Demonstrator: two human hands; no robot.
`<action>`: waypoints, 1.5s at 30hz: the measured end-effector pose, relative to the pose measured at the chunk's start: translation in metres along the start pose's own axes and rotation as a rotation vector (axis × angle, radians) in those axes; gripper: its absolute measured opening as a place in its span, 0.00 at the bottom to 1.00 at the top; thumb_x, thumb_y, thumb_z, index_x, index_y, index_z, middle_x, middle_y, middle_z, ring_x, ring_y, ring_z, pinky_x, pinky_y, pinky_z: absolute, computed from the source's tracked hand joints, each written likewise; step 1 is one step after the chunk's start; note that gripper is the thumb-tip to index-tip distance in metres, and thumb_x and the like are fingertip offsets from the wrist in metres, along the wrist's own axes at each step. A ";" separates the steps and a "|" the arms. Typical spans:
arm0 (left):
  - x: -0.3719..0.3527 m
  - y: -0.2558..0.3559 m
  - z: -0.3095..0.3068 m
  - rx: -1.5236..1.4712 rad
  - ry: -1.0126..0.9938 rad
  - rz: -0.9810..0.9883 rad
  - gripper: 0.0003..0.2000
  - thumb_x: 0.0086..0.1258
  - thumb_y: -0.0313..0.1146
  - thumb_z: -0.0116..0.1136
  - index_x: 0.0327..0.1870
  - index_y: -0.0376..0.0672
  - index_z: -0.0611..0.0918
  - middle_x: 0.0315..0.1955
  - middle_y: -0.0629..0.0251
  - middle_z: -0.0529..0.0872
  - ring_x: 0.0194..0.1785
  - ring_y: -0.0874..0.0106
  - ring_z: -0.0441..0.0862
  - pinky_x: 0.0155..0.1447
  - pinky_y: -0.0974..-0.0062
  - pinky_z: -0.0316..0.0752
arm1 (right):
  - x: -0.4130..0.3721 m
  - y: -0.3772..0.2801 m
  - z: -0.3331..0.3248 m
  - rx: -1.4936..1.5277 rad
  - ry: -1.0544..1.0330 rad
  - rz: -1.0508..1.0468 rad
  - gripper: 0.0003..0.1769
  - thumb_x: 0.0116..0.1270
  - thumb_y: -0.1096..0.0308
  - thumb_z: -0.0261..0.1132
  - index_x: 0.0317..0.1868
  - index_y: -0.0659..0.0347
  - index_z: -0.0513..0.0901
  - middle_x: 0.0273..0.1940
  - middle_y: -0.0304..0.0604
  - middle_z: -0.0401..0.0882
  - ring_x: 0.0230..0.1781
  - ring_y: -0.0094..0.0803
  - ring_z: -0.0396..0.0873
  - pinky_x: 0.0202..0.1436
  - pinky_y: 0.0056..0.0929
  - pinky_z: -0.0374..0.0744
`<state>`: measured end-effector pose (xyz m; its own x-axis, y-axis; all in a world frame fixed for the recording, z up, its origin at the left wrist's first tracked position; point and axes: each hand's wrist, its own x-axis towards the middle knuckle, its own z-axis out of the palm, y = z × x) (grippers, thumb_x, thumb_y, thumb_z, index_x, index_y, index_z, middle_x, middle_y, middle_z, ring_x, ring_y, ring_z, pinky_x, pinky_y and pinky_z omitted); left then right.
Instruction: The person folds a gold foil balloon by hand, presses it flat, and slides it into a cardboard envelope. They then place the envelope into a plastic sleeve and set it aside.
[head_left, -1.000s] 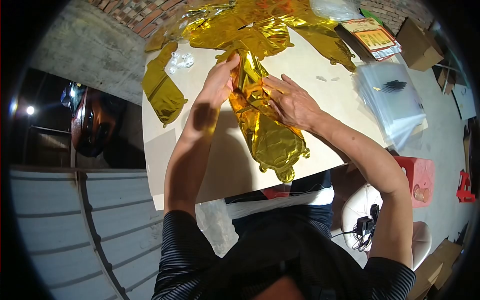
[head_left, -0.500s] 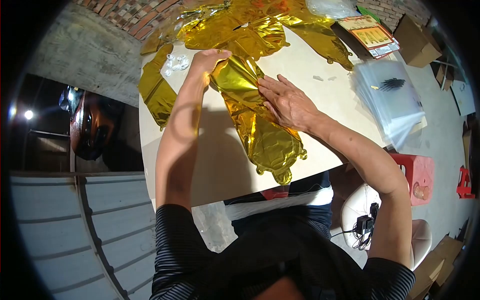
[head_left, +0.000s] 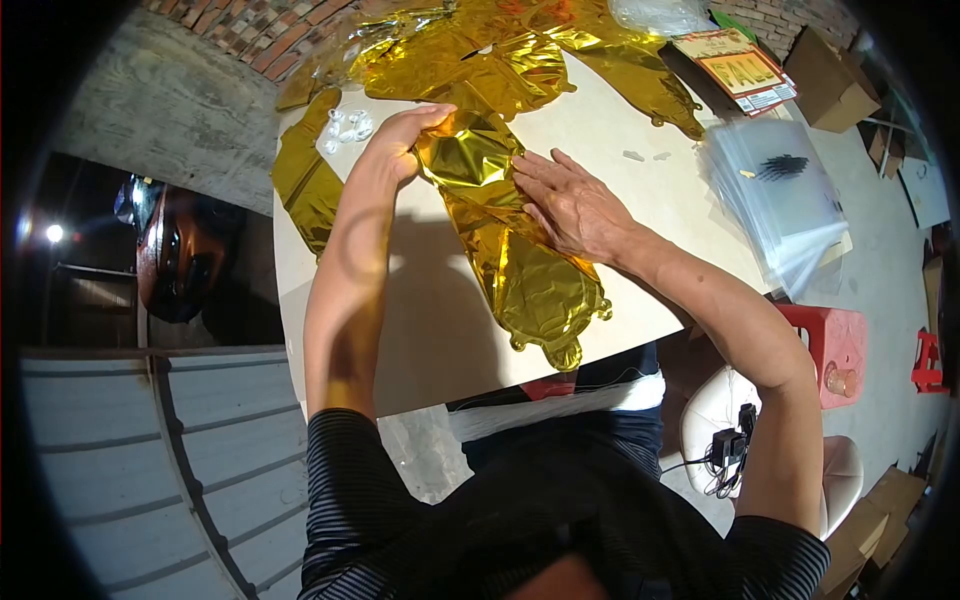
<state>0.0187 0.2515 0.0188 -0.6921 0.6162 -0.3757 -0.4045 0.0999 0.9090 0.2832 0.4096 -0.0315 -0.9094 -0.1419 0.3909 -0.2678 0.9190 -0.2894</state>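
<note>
Gold foil balloon (head_left: 530, 280): flat, uninflated, lying slantwise across middle of frame on the table (head_left: 430, 300); lower lobed end near the table's near edge, upper end doubled over on itself.
Left hand (head_left: 395, 145): fingers curled over the doubled upper end, grasping the fold; likely holding the flap down so the springy foil does not open out.
Right hand (head_left: 575, 205): flat, fingers spread, palm down on the balloon's middle, gripping nothing; reads as a weight pinning the slippery sheet in place.
Foil heap (head_left: 470, 55): more gold foil, crumpled, top centre, touching the far table edge.
Loose foil strip (head_left: 305, 185): hangs over the table edge, upper left.
Small clear bits (head_left: 348, 125): just beside the left hand; too small to identify.
Clear sleeves (head_left: 775, 195): fanned stack, right of frame, well apart from the hands.
Printed cards (head_left: 740, 65): upper right, beside a cardboard box (head_left: 830, 90).
Surface: pale, smooth, matte tabletop, strongly lit; hard arm shadows.
Room: brick wall (head_left: 260, 25) at top, concrete floor, red stool (head_left: 835, 350) at right, corrugated sheeting lower left.
</note>
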 end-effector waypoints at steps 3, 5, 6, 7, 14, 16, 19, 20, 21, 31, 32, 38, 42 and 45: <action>-0.012 -0.004 -0.004 -0.029 -0.078 0.034 0.15 0.78 0.24 0.58 0.62 0.30 0.80 0.54 0.57 0.86 0.56 0.65 0.86 0.64 0.67 0.84 | 0.000 -0.001 -0.001 0.012 -0.002 0.004 0.25 0.78 0.65 0.58 0.70 0.70 0.76 0.75 0.55 0.71 0.80 0.44 0.64 0.86 0.46 0.57; -0.018 -0.005 -0.008 -0.088 -0.106 0.063 0.16 0.78 0.24 0.58 0.63 0.28 0.78 0.55 0.54 0.86 0.58 0.65 0.86 0.65 0.66 0.84 | 0.001 -0.001 -0.001 0.015 -0.003 0.007 0.25 0.78 0.65 0.58 0.70 0.70 0.76 0.75 0.55 0.71 0.80 0.44 0.65 0.86 0.46 0.57; -0.022 -0.005 -0.012 -0.126 -0.190 0.038 0.16 0.77 0.22 0.59 0.63 0.28 0.77 0.55 0.54 0.86 0.57 0.64 0.87 0.64 0.66 0.85 | 0.001 -0.001 -0.001 0.015 -0.005 0.006 0.25 0.78 0.65 0.58 0.70 0.70 0.76 0.75 0.54 0.71 0.80 0.44 0.65 0.86 0.46 0.57; -0.029 -0.005 -0.011 -0.164 -0.274 0.012 0.17 0.77 0.21 0.59 0.64 0.28 0.77 0.54 0.53 0.86 0.56 0.64 0.87 0.63 0.67 0.86 | 0.001 -0.001 -0.002 0.015 -0.007 0.006 0.25 0.78 0.65 0.58 0.70 0.70 0.76 0.75 0.54 0.71 0.80 0.44 0.65 0.86 0.46 0.57; -0.045 -0.011 -0.021 -0.063 -0.155 0.007 0.20 0.77 0.17 0.56 0.68 0.31 0.69 0.54 0.53 0.82 0.54 0.65 0.86 0.61 0.70 0.86 | 0.000 -0.001 -0.001 0.001 -0.019 0.014 0.25 0.79 0.65 0.57 0.70 0.70 0.76 0.76 0.53 0.70 0.80 0.43 0.65 0.86 0.45 0.58; -0.042 -0.019 -0.020 -0.117 -0.170 0.002 0.18 0.77 0.17 0.55 0.66 0.31 0.72 0.53 0.54 0.83 0.53 0.66 0.87 0.60 0.71 0.86 | 0.000 0.000 0.001 0.014 0.012 -0.004 0.24 0.79 0.64 0.57 0.69 0.70 0.77 0.76 0.54 0.70 0.80 0.44 0.65 0.87 0.45 0.58; -0.042 -0.025 -0.022 -0.175 -0.181 -0.006 0.15 0.78 0.17 0.54 0.64 0.31 0.74 0.52 0.56 0.85 0.53 0.67 0.87 0.61 0.71 0.87 | 0.000 0.001 0.001 0.004 0.014 -0.008 0.23 0.80 0.63 0.56 0.68 0.69 0.78 0.75 0.54 0.70 0.80 0.44 0.65 0.87 0.46 0.58; -0.042 -0.026 -0.022 -0.176 -0.177 -0.011 0.15 0.79 0.18 0.53 0.64 0.31 0.74 0.52 0.57 0.85 0.53 0.67 0.87 0.62 0.71 0.86 | 0.000 0.001 0.001 0.003 0.015 -0.006 0.23 0.80 0.63 0.56 0.68 0.69 0.78 0.75 0.54 0.70 0.80 0.44 0.65 0.87 0.46 0.58; -0.041 -0.029 -0.020 -0.176 -0.177 -0.012 0.15 0.79 0.18 0.53 0.64 0.31 0.74 0.52 0.57 0.85 0.53 0.67 0.87 0.62 0.71 0.86 | 0.000 0.001 0.000 0.001 0.012 -0.006 0.23 0.80 0.63 0.57 0.68 0.69 0.78 0.75 0.54 0.70 0.80 0.45 0.65 0.87 0.46 0.58; -0.041 -0.050 0.023 -0.103 -0.092 0.137 0.22 0.76 0.24 0.63 0.68 0.31 0.71 0.53 0.54 0.84 0.51 0.66 0.86 0.59 0.70 0.84 | 0.000 0.001 0.000 0.019 0.016 -0.014 0.23 0.79 0.64 0.58 0.68 0.68 0.78 0.75 0.54 0.70 0.79 0.44 0.65 0.86 0.46 0.58; -0.042 -0.050 0.030 -0.014 -0.057 0.192 0.22 0.76 0.26 0.64 0.67 0.31 0.72 0.53 0.55 0.84 0.51 0.66 0.86 0.59 0.72 0.84 | 0.000 0.001 -0.001 0.019 0.017 -0.015 0.23 0.79 0.64 0.58 0.68 0.68 0.78 0.75 0.54 0.70 0.79 0.44 0.65 0.86 0.46 0.58; -0.054 -0.044 0.067 1.024 0.379 0.649 0.24 0.66 0.45 0.76 0.53 0.36 0.82 0.46 0.52 0.87 0.41 0.63 0.87 0.46 0.65 0.81 | 0.000 0.001 0.000 -0.003 0.009 -0.006 0.24 0.79 0.65 0.58 0.69 0.68 0.77 0.75 0.53 0.70 0.79 0.45 0.66 0.86 0.47 0.59; -0.062 -0.025 0.075 1.045 0.335 0.493 0.23 0.69 0.54 0.70 0.43 0.39 0.87 0.34 0.50 0.90 0.39 0.53 0.88 0.48 0.57 0.80 | 0.000 0.001 0.000 0.010 0.013 -0.008 0.24 0.78 0.65 0.58 0.70 0.68 0.76 0.75 0.54 0.71 0.78 0.45 0.66 0.86 0.47 0.59; -0.055 -0.020 0.067 1.010 0.274 0.354 0.25 0.69 0.52 0.71 0.48 0.34 0.86 0.33 0.51 0.91 0.41 0.56 0.89 0.50 0.59 0.81 | 0.001 0.001 0.000 0.008 0.009 -0.008 0.25 0.79 0.64 0.58 0.70 0.68 0.76 0.75 0.53 0.70 0.79 0.45 0.66 0.86 0.46 0.58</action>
<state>0.1044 0.2679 0.0333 -0.8319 0.5545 0.0211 0.4306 0.6211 0.6549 0.2820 0.4105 -0.0318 -0.9043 -0.1455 0.4013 -0.2774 0.9149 -0.2933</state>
